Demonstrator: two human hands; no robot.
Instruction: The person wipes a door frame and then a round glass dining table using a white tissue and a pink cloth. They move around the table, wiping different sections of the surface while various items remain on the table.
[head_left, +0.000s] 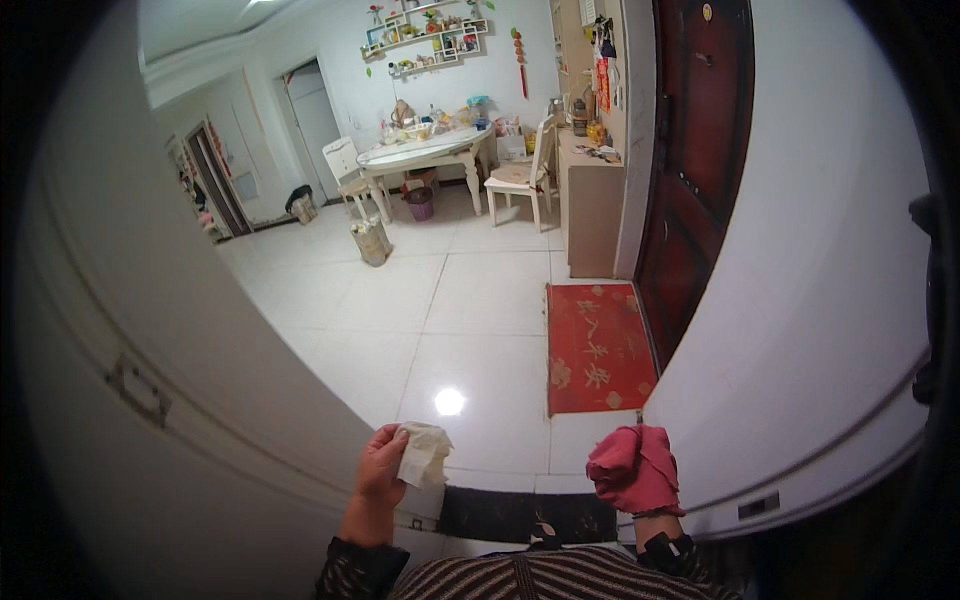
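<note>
Between the thumb and fingers of my left hand is a folded off-white tissue or thin cloth. A pink cloth wraps around my right hand, hiding its fingers; only the wrist shows below. Both hands are held in front of my striped top, well apart from each other. Beneath and between them runs a black stone threshold strip in the doorway.
White door frame walls flank me. Beyond lie a red doormat bearing writing, a dark red door, a tan cabinet, white chairs, an oval table, a purple bin and a filled bag or container on the tiles.
</note>
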